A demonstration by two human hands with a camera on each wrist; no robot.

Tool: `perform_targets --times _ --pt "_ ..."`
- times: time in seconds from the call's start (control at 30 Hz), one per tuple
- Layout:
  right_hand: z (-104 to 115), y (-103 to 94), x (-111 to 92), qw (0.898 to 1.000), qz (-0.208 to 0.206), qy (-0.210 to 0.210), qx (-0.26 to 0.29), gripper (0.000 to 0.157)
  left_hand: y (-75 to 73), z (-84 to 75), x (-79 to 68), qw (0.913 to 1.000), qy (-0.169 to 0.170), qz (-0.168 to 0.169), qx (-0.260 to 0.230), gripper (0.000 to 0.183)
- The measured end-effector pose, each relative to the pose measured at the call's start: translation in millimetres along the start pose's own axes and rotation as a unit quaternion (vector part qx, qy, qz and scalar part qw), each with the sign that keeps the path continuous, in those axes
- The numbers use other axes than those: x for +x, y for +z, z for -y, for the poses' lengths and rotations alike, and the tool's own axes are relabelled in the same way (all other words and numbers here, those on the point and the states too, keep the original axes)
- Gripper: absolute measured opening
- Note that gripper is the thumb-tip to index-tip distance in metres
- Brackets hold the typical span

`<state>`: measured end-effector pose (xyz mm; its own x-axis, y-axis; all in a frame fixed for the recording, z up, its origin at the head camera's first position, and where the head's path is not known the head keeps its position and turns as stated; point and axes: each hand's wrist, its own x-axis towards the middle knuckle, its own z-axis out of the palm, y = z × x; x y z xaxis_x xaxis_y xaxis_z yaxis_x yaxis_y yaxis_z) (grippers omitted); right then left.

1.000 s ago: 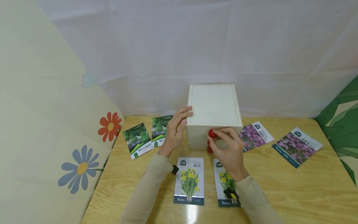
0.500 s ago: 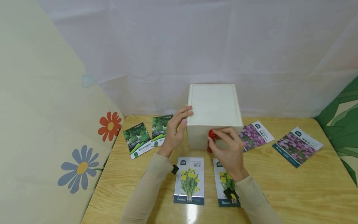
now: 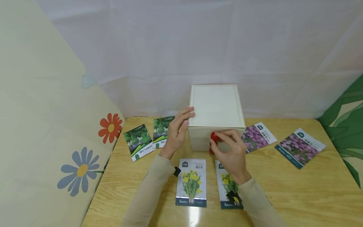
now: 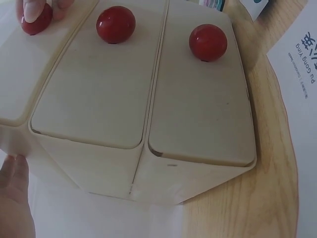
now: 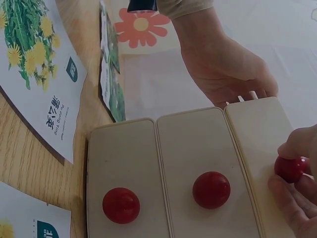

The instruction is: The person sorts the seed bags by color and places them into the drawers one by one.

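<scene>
A small cream cabinet (image 3: 216, 105) with three drawers stands near the back of the table. Each drawer front carries a round red knob. My right hand (image 3: 233, 153) pinches the top drawer's knob (image 5: 289, 169) between thumb and fingers. In the left wrist view the middle knob (image 4: 116, 25) and the bottom knob (image 4: 208, 42) are untouched. Against the cabinet's left side rests my left hand (image 3: 177, 132), its fingers fairly straight and the tips at the top edge. The right hand hides part of the drawer fronts in the head view.
Two dandelion seed packets, a left one (image 3: 191, 183) and a right one (image 3: 224, 184), lie in front of the cabinet. Green-fruit packets (image 3: 139, 142) lie to the left, and purple-flower packets (image 3: 300, 148) to the right. A white cloth (image 3: 170, 56) hangs behind the wooden table (image 3: 283, 192).
</scene>
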<state>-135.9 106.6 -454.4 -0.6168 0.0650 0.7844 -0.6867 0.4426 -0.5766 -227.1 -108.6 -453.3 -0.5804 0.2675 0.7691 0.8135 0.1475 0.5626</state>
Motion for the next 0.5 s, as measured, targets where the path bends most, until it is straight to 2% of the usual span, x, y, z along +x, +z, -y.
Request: perform_targets --times 0.3,0.5 --pt "2 -0.2 -1 1.000 -0.005 -0.001 0.006 0.028 0.0 -0.1 0.2 0.9999 0.007 0.000 -0.007 0.040" --pt "4 -0.5 -1 1.000 -0.004 -0.006 0.006 0.029 -0.6 -11.4 3.8 0.9997 0.008 -0.001 -0.023 0.034"
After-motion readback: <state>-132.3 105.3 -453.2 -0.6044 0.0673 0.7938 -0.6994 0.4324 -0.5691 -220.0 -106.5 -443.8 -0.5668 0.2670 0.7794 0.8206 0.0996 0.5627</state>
